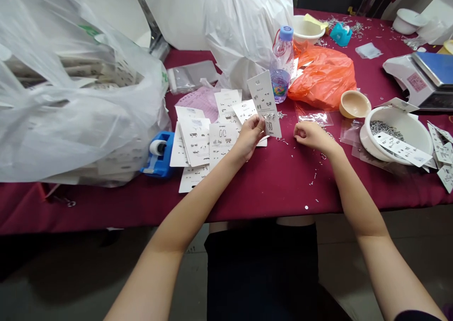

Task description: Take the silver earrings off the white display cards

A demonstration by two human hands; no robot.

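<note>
In my left hand (250, 136) I hold up a white earring card (264, 99), pinched at its lower left edge and tilted, with rows of small metal earrings on it. My right hand (311, 135) hovers or rests just right of the card with its fingers curled together; whatever they hold, if anything, is hidden. Under and left of my left hand lie several more earring cards (198, 142), overlapping on the dark red tablecloth (262, 184). Tiny loose metal pieces (313, 177) are scattered near my right hand.
A blue tape dispenser (159, 153) and a large white plastic bag (81, 123) stand at left. Behind the cards are a water bottle (282, 66) and an orange bag (325, 78). At right are a small tan bowl (355, 105), a white bowl (366, 139) of metal pieces and a scale (406, 76).
</note>
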